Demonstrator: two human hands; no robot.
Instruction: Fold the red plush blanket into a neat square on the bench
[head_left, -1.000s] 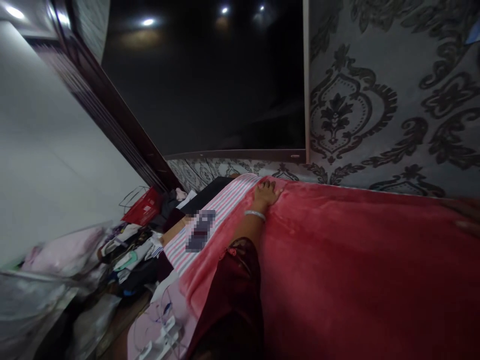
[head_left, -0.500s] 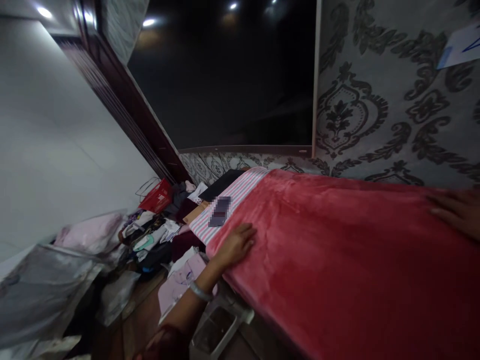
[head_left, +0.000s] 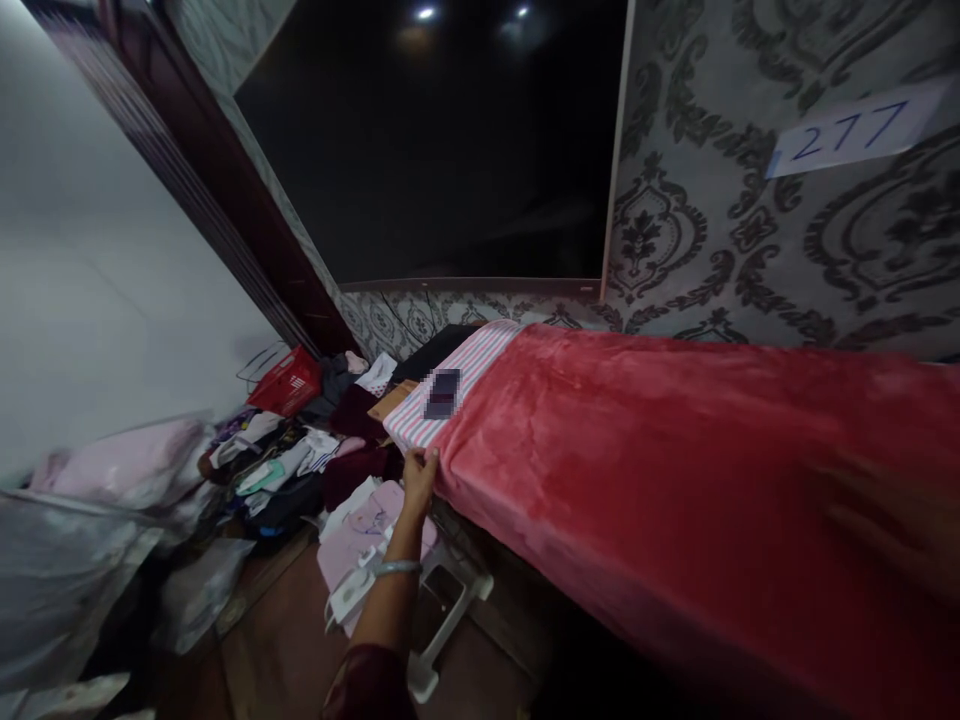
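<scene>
A plush red blanket [head_left: 645, 450] lies spread over a long raised surface, its near side hanging down. At its left end shows a pink, white and blue striped cloth [head_left: 480, 360], with a dark pixelated rectangular object [head_left: 442, 394] on it. My left hand [head_left: 420, 475], with a bracelet on the wrist, is at the near left corner, thumb and fingers closed on the blanket's edge. Over the right part of the blanket, my right hand [head_left: 892, 520] is smeared by motion; its fingers cannot be made out clearly.
Below the left hand are a pink bag-like item [head_left: 375, 520] and a white frame [head_left: 454, 625] on the floor. Piled clothes [head_left: 289, 475], a red basket [head_left: 285, 380] and plastic-wrapped bundles [head_left: 127, 455] lie left. Behind hangs a large black screen [head_left: 450, 150]; a paper [head_left: 855, 130] reads 277.
My left hand has moved from lying on top of the blanket to its near left corner edge. My right hand has shifted lower and blurred. The view has turned slightly right.
</scene>
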